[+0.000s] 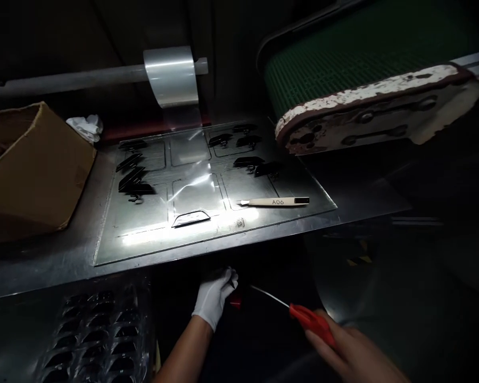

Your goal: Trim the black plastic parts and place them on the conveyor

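My left hand, in a white glove, is closed with its fingertips pinched together below the table's front edge. What it holds, if anything, is too dark to make out. A small red thing shows just beside its fingers. My bare right hand is wrapped round the red handle of a screwdriver. The thin metal shaft points left toward the gloved fingertips, a short gap away from them. On the sheet above lie several black trapezoid parts, some with small hooks, and one shiny part near the front.
A pale craft knife marked A06 lies on the metal-topped table. A film roll hangs behind. A cardboard box stands left, a clear tray of dark parts lower left. A green-belted conveyor juts in from the right.
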The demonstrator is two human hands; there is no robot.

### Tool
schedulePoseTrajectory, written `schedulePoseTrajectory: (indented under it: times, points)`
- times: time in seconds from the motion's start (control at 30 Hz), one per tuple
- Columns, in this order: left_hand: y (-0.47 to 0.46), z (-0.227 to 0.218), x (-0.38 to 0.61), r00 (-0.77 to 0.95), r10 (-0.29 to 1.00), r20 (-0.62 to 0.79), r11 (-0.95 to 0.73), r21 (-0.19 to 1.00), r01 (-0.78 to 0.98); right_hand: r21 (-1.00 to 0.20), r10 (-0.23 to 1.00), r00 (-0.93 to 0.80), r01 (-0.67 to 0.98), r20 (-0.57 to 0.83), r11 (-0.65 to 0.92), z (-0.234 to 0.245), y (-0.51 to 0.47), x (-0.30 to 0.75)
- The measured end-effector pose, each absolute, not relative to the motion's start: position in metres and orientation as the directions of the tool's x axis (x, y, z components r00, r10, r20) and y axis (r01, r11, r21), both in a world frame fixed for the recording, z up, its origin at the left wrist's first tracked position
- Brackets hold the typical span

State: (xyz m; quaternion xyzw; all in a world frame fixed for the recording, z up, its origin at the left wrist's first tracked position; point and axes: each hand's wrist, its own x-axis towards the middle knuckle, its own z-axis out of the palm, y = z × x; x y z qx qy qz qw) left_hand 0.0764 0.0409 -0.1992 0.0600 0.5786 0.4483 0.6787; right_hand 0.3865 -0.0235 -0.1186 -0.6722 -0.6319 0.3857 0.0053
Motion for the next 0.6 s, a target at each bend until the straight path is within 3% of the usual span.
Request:
schedulePoseTrajectory:
  times: [0.07, 0.33, 0.43, 0.6]
  points:
    - [0.040, -0.210, 0.072, -0.105, 0.673, -0.732, 0.602, 0.625, -0.497, -0.484, 0.799, -0.156, 0.855, -0.581, -0.185, -0.121, -0.012, 0.376]
    - [0.042, -0.227, 0.046, -0.117, 0.687, -0.717, 0.697, 0.696, -0.170, -0.420, 0.766, -0.185, 0.899, -0.616, -0.121, -0.102, 0.043, 0.380]
    - [0.049, -0.230, 0.042, -0.112, 0.677, -0.728, 0.701, 0.683, -0.204, -0.429, 0.750, -0.199, 0.895, -0.631, -0.123, -0.100, 0.052, 0.380]
    - [0.060, -0.220, 0.036, -0.117, 0.655, -0.746, 0.626, 0.623, -0.469, -0.587, 0.763, -0.266, 0.790, -0.589, -0.178, -0.085, 0.039, 0.365]
